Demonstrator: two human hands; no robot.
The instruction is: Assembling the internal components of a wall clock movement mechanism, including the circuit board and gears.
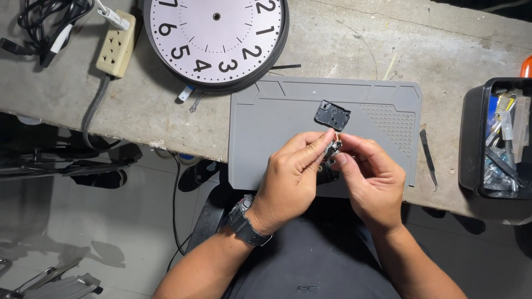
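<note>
Grey mat (288, 166) under both hands; black cover (332, 116), clock face (216, 39) beyond

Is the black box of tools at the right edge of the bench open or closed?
Open. The black box has no lid over it, so the metal tools inside are visible from above, lying loose and filling much of it.

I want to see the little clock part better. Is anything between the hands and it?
No. Both the left hand and the right hand already pinch the small clock mechanism directly, above the grey mat. Only their own fingers hide part of it.
</note>
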